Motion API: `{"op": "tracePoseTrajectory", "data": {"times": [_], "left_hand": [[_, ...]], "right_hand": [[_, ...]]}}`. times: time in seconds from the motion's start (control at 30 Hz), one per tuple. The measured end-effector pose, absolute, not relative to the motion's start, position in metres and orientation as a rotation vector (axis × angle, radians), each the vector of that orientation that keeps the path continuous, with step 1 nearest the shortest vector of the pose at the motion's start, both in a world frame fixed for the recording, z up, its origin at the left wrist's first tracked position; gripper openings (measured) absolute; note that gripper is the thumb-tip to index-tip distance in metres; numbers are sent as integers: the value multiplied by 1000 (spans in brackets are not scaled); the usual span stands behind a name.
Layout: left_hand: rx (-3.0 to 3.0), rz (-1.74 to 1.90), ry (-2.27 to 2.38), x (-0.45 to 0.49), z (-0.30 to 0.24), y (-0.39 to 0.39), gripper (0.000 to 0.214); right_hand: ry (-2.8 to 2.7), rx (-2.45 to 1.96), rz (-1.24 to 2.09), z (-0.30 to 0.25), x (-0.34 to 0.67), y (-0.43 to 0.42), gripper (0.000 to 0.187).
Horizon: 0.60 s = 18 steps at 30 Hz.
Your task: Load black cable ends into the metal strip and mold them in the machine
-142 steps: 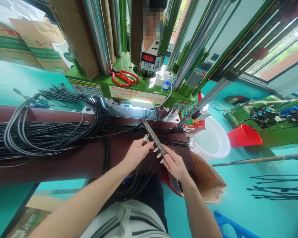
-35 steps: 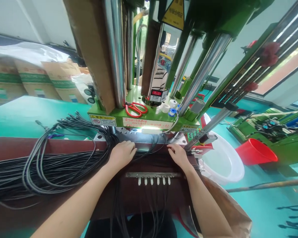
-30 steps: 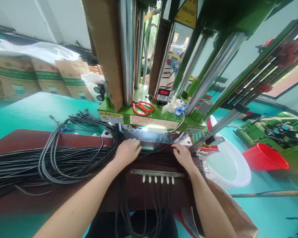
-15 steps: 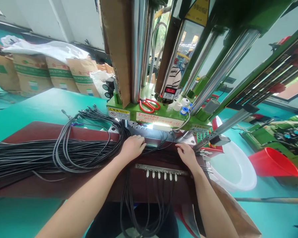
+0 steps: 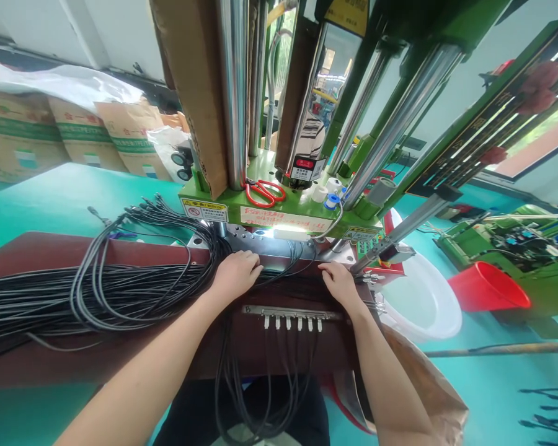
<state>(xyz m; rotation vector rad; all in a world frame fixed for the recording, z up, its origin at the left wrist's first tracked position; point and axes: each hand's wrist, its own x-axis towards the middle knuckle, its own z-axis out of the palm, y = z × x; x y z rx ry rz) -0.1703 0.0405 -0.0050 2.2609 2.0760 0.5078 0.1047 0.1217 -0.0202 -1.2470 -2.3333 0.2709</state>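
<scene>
Tabletop (image 5: 336,347): cables (image 5: 268,365) from bar (image 5: 291,313) over front edge, likely avoiding tangles; left hand (image 5: 237,271), right hand (image 5: 338,280) near far edge, fingers' grip unclear.

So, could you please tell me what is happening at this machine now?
Someone has both hands near the front of a green machine. The left hand is beside a thick bundle of black cables, the right hand some way to its right. Whether either grips something is unclear. A metal bar marked B, with six pale connectors, lies nearer the body on the brown bench, held by neither hand.
</scene>
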Motion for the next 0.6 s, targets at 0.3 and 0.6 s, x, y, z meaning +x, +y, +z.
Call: {"op": "tracePoseTrajectory", "data": {"times": [0.3,0.6], "left_hand": [[2286,479,2089,-170,-5,41,23],[2285,472,2094,-171,-5,40,21]], "right_hand": [[-2334,-1249,268,-19,104,120,25],[-2331,-1244,267,-19,103,120,25]]}}
